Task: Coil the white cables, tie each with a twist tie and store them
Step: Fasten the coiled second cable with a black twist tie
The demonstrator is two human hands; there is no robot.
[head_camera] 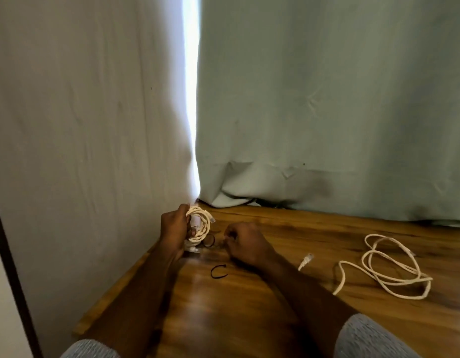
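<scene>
My left hand [173, 228] grips a coiled white cable [202, 223], held upright near the back left corner of the wooden table [249, 306]. A dark loop, apparently a twist tie [209, 241], hangs at the coil's lower right. My right hand [243, 242] is just right of the coil, fingers pinched together; whether it holds the tie's end is unclear. Another black twist tie [218, 272], bent into a C, lies on the table in front of my hands. A second white cable [389, 270] lies loosely looped at the right, its plug [306, 260] near my right forearm.
Pale curtains [327, 112] hang along the table's back and left sides, with a bright gap [191, 99] between them. The table's left edge [112, 293] runs diagonally beside my left arm. Dark cords [249, 202] peek out under the curtain's hem.
</scene>
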